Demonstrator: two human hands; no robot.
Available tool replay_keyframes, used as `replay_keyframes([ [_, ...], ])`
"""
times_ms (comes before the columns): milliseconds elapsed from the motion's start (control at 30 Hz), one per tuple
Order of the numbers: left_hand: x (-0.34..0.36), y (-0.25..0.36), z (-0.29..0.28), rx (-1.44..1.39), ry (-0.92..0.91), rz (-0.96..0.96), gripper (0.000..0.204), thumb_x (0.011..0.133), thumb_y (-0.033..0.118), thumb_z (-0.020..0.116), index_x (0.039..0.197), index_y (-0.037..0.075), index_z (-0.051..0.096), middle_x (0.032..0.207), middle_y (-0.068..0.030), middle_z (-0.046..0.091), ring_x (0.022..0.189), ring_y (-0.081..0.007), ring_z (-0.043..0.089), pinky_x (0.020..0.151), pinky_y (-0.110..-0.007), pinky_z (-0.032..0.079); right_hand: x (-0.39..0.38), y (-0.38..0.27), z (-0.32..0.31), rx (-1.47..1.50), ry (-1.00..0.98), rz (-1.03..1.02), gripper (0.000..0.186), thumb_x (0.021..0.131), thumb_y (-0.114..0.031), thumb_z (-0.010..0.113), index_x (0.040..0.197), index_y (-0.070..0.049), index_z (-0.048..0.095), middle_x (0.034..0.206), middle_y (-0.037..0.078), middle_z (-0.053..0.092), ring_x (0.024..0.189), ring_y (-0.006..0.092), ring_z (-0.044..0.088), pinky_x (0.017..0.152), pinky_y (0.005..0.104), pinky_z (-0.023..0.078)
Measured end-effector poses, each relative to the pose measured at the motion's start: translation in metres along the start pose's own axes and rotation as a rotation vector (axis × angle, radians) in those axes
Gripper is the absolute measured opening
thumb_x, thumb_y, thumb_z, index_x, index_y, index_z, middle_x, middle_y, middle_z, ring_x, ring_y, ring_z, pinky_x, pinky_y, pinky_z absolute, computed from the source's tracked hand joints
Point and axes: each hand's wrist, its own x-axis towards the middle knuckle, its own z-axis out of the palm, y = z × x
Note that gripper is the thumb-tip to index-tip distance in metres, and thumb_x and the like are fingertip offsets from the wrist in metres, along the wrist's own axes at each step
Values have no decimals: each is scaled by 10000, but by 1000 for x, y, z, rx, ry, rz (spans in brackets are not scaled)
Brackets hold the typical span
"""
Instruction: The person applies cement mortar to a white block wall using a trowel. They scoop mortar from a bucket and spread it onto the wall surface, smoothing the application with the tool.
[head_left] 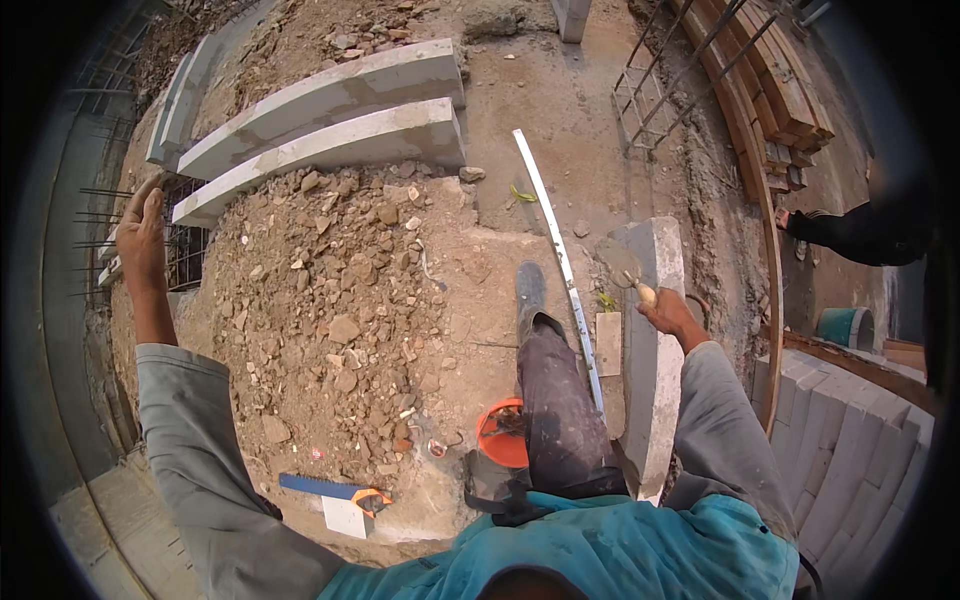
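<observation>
My right hand [672, 316] is closed round the light handle of a trowel [621, 264]. The trowel's mortar-smeared blade is beside the far end of a low pale block wall [662, 365]. On the left, my left hand [143, 235] is raised with its fingers stretched out and holds nothing. It appears near some rebar [188, 255] and the left ends of two long pale block walls [310, 160]. A long metal straightedge [556, 230] lies on the ground beside my leg, left of the low wall.
An orange bucket [488, 452] stands by my leg. A blue-bladed handsaw [325, 487] lies over a white block piece [345, 518]. Rubble [330, 300] covers the ground at left. Stacked blocks [840, 430], timber [765, 90] and another person's dark sleeve [850, 232] are at right.
</observation>
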Motion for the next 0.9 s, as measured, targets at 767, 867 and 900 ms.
replay_keyframes([
  [767, -349, -105, -43, 258, -999, -997, 324, 923, 220, 576, 1156, 18, 675, 1063, -176, 708, 962, -233, 673, 742, -371, 524, -135, -64, -161, 164, -172, 485, 511, 797, -386, 691, 833, 122, 655, 738, 303, 638, 743, 403, 672, 671, 478, 497],
  [867, -231, -115, 18, -5, -918, -1076, 317, 933, 238, 571, 1162, 49, 682, 1058, -159, 713, 949, -218, 673, 712, -376, 524, -155, -77, -140, 287, -26, 656, 491, 823, -377, 671, 815, 113, 662, 695, 283, 641, 677, 355, 682, 648, 470, 505],
  [900, -202, -127, 25, 11, -962, -1028, 317, 933, 238, 571, 1162, 49, 682, 1058, -159, 713, 949, -218, 673, 712, -376, 524, -153, -79, -126, 316, 25, 670, 485, 834, -377, 662, 810, 107, 669, 678, 272, 645, 647, 331, 687, 637, 467, 509],
])
